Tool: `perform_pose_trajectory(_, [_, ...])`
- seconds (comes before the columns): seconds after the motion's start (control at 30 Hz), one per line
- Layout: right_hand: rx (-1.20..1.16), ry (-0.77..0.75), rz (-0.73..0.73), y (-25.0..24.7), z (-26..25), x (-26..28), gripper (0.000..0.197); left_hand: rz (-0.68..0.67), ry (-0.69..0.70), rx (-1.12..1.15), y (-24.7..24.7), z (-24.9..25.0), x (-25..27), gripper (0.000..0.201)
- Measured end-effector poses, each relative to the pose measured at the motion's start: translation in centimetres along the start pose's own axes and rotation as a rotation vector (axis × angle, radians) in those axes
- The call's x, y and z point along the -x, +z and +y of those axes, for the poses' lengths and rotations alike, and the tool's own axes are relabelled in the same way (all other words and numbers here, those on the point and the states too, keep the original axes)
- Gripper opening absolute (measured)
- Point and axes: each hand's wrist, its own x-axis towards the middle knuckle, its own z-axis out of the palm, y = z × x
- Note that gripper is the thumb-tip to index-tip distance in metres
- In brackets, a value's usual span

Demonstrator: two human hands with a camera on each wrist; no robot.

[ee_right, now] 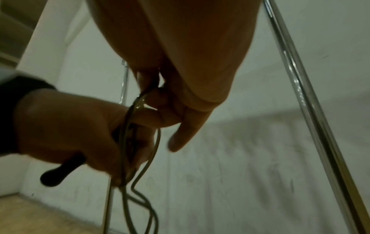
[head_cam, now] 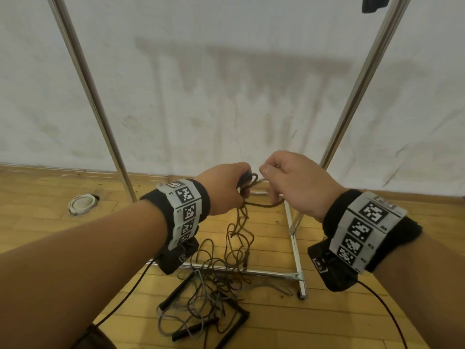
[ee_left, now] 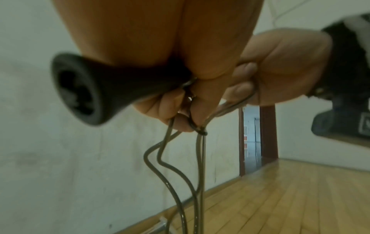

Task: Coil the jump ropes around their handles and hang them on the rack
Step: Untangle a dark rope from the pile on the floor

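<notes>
- Leftmost, on the wooden floor (head_cam: 50,230), a white round fitting (head_cam: 83,203) lies beside the left pole (head_cam: 88,89) of the metal rack (head_cam: 294,250).
- Left hand (head_cam: 221,187) is curled round a black handle (ee_left: 96,88), whose flared end sticks out past the fingers (ee_left: 160,102) in the left wrist view; loops of brown rope (head_cam: 241,222) pass through the same grip.
- Below it, the rope hangs in kinked strands down to the floor, inside the rack's base frame.
- On the floor nearer the camera, a tangled pile of ropes (head_cam: 208,293), brown and grey, lies with several black handles; one handle (head_cam: 176,290) lies at the pile's left and others at its near edge.
- Right hand (head_cam: 294,182) is close to the left one, almost touching it, with thumb and forefinger pinching a loop of the brown rope just beside the held handle; the right wrist view shows the loop running over the left thumb (ee_right: 152,117).
- Both wrists wear black bands with white coded tags (head_cam: 186,212).
- Right pole (head_cam: 362,81) of the rack rises behind the right hand, in front of a stained white wall (head_cam: 226,84).
- At the top right, something dark (head_cam: 375,3) hangs at the frame's edge; I cannot tell what it is.
</notes>
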Motion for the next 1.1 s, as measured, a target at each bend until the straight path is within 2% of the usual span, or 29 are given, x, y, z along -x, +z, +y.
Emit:
perform_pose_trajectory(0.07, [0.023, 0.052, -0.071, -1.1, -0.2, 0.1, 0.018, 0.013, 0.000, -0.064, 0.0, -0.3, 0.1, 0.028])
perform_pose_trajectory(0.1, [0.118, 0.073, -0.131, -1.6, -0.3, 0.3, 0.019, 0.033, 0.002, -0.089, -0.2, -0.5, 0.1, 0.026])
perform_pose_trajectory(0.2, [0.606, 0.104, -0.280, -2.4, 0.3, 0.1, 0.022, 0.061, 0.012, -0.094, -0.5, -0.9, 0.1, 0.020])
perform_pose_trajectory(0.23, [0.751, 0.099, -0.277, -2.5, 0.7, -0.2, 0.019, 0.056, 0.013, -0.076, -0.5, -1.0, 0.1, 0.020])
perform_pose_trajectory(0.3, [0.828, 0.093, -0.245, -2.5, 1.7, -0.6, 0.019, 0.057, -0.007, 0.011, -0.5, -1.1, 0.2, 0.023])
perform_pose_trajectory(0.37, [0.654, 0.107, -0.219, -2.0, 3.1, -0.8, 0.025, 0.077, -0.049, 0.138, -0.7, -1.4, 0.4, 0.028])
perform_pose_trajectory(0.43, [0.353, 0.154, -0.129, -1.3, 4.2, -0.6, 0.016, 0.097, -0.097, 0.267, -1.0, -1.6, 0.6, 0.032])
perform_pose_trajectory(0.47, [0.242, 0.194, -0.077, -1.0, 4.5, -0.6, 0.019, 0.099, -0.122, 0.331, -1.1, -1.7, 0.6, 0.034])
perform_pose_trajectory(0.53, [0.200, 0.194, 0.075, -0.7, 4.7, -0.7, 0.041, 0.077, -0.178, 0.447, -1.0, -1.6, 0.7, 0.035])
perform_pose_trajectory(0.6, [0.297, -0.015, 0.285, -0.6, 3.4, -0.5, 0.032, 0.064, -0.227, 0.511, -0.9, -1.3, 0.7, 0.031])
perform_pose_trajectory(0.67, [0.283, -0.287, 0.367, -0.3, 1.3, 0.2, 0.012, 0.076, -0.266, 0.523, -0.8, -1.2, 0.5, 0.025])
perform_pose_trajectory(0.7, [0.224, -0.362, 0.325, -0.1, 0.5, 0.6, 0.003, 0.085, -0.280, 0.532, -0.7, -1.1, 0.3, 0.023])
perform_pose_trajectory(0.73, [0.168, -0.375, 0.246, 0.2, 0.0, 0.9, 0.014, 0.096, -0.292, 0.552, -0.7, -1.1, 0.2, 0.021])
perform_pose_trajectory(0.8, [0.170, -0.228, 0.014, 0.6, -0.1, 1.2, 0.035, 0.120, -0.316, 0.600, -0.6, -1.3, 0.0, 0.022])
perform_pose_trajectory(0.87, [0.257, -0.070, -0.124, 1.2, 1.0, 0.9, 0.037, 0.129, -0.316, 0.628, -0.6, -1.3, 0.1, 0.024])
perform_pose_trajectory(0.97, [0.209, -0.013, -0.064, 1.8, 2.6, 0.2, 0.025, 0.102, -0.273, 0.629, -0.4, -0.9, 0.1, 0.026])
perform_pose_trajectory(1.1, [0.156, -0.075, 0.004, 2.4, 2.5, -0.3, 0.019, 0.103, -0.226, 0.586, 0.1, -0.5, -0.1, 0.026])
